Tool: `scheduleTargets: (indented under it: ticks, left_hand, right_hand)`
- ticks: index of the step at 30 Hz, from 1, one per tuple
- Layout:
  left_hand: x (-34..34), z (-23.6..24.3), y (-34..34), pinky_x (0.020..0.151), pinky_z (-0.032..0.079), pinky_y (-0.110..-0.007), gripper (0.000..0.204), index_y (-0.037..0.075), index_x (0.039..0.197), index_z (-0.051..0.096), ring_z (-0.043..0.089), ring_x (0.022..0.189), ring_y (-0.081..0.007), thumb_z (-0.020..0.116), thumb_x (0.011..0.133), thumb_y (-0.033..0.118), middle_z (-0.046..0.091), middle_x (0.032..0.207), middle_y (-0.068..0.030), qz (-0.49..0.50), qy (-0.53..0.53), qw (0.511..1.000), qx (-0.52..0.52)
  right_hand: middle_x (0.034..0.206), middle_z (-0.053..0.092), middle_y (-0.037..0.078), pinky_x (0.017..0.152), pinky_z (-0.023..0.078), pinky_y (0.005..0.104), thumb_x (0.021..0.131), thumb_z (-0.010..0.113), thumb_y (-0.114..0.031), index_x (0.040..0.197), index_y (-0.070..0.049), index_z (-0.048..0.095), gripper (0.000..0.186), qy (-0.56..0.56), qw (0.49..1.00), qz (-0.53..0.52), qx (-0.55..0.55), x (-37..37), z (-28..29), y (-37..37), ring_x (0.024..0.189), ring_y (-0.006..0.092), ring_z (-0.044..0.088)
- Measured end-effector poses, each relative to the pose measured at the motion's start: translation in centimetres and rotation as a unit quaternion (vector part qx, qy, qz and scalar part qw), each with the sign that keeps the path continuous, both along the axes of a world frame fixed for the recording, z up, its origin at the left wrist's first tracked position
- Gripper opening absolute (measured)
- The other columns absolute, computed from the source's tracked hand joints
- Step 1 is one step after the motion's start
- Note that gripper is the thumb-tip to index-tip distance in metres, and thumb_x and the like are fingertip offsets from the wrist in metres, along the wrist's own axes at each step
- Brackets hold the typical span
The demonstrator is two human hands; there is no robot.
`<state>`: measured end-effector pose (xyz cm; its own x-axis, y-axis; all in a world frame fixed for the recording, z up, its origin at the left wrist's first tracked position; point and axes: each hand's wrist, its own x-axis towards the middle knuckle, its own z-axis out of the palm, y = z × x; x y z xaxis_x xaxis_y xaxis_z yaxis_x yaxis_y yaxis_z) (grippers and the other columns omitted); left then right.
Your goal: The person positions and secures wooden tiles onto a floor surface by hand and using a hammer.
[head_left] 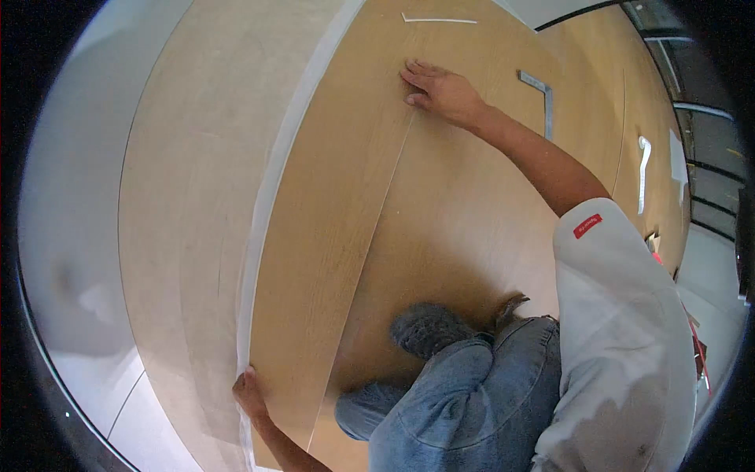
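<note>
A long wood-look floor plank (314,236) lies along a seam with the flooring I am sitting on. At the upper middle, my right hand (444,90) rests open on the plank near the far end of the seam, fingers stretched to the left. My left hand (252,396), at the lower left, is closed at the plank's outer edge, with its fingers bent over the rim. A white strip of underlay (271,177) shows along that edge. My crossed legs in blue jeans (456,393) cover part of the laid floor.
A metal carpenter's square (548,102) lies right of my right hand. A thin white strip (440,20) is beyond it. Bare tan subfloor (189,236) and a pale wall (75,197) are to the left. A white object (644,173) lies far right.
</note>
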<state>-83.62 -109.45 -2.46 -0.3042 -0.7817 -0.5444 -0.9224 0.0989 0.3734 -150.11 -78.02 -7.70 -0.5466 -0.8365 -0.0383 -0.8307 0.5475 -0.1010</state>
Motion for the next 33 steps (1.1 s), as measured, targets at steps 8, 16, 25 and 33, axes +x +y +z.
scheduleTargets:
  ticks: [8, 16, 25, 33]
  left_hand:
    - [-1.3, 3.0, 1.0, 0.052, 0.027, -0.037, 0.057, 0.002, 0.059, 0.044, 0.033, 0.057, -0.0148, 0.066, 0.093, 0.042, 0.037, 0.056, -0.0005, 0.074, -0.047, 0.996, -0.019]
    - [1.9, -3.4, 0.2, 0.053, 0.027, -0.035, 0.05, 0.001, 0.063, 0.05, 0.033, 0.061, -0.0129, 0.07, 0.093, 0.036, 0.041, 0.06, 0.0015, 0.1, 0.044, 0.994, 0.031]
    - [3.4, -6.7, -0.1, 0.054, 0.033, -0.037, 0.038, -0.002, 0.072, 0.066, 0.04, 0.061, -0.0157, 0.068, 0.093, 0.029, 0.053, 0.062, -0.0032, 0.119, 0.054, 0.991, 0.04]
    - [1.2, -5.1, 0.9, 0.056, 0.033, -0.033, 0.04, -0.001, 0.071, 0.062, 0.04, 0.063, -0.0134, 0.07, 0.092, 0.031, 0.046, 0.062, -0.0008, 0.095, 0.084, 0.991, 0.052]
  right_hand:
    - [0.153, 0.045, 0.011, 0.113, 0.041, 0.0386, 0.098, 0.058, -0.041, 0.147, -0.01, 0.045, 0.06, -0.006, 1.0, 0.002, 0.03, 0.2, -0.9, 0.2, 0.141, 0.0279, 0.042]
    - [0.157, 0.04, 0.012, 0.114, 0.039, 0.0374, 0.094, 0.062, -0.046, 0.148, -0.008, 0.045, 0.068, -0.016, 0.997, 0.019, 0.072, 0.7, 1.8, -1.4, 0.144, 0.0272, 0.039]
    - [0.158, 0.034, 0.02, 0.117, 0.035, 0.0406, 0.082, 0.068, -0.064, 0.148, 0.0, 0.04, 0.096, 0.002, 0.995, 0.039, 0.089, 1.7, 1.4, -1.1, 0.146, 0.0342, 0.035]
    - [0.159, 0.03, 0.022, 0.117, 0.035, 0.0413, 0.082, 0.07, -0.06, 0.151, 0.003, 0.033, 0.1, -0.03, 0.967, 0.01, 0.255, 2.7, 4.9, -4.0, 0.146, 0.034, 0.033]
